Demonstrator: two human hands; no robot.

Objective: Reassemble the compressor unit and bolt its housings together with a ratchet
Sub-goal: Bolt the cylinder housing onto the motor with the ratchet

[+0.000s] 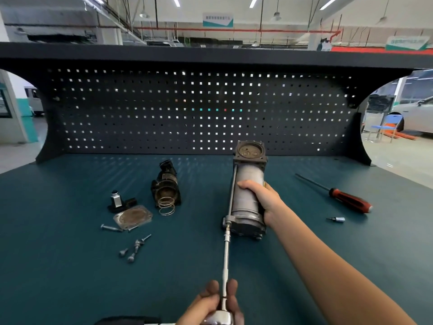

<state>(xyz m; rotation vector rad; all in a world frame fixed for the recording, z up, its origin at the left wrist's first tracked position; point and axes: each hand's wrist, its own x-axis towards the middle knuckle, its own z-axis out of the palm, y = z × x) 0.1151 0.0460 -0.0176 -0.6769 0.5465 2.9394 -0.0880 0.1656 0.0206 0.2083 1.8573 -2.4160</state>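
Observation:
The grey cylindrical compressor unit (248, 191) lies lengthwise on the green bench mat, its open square flange facing the pegboard. My right hand (262, 198) grips the cylinder from the right side. My left hand (215, 303) at the bottom edge holds the ratchet (220, 315). The ratchet's long extension bar (226, 256) runs up to a bolt at the near left corner of the housing. A dark motor part (166, 186) with a coil spring (166, 206) lies to the left.
A flat cover plate (133, 216), a small black-and-silver fitting (118, 201) and several loose bolts (133, 248) lie at the left. A red-handled screwdriver (337, 194) and a small socket bit (337, 219) lie at the right. A dark pegboard (187, 109) closes the back.

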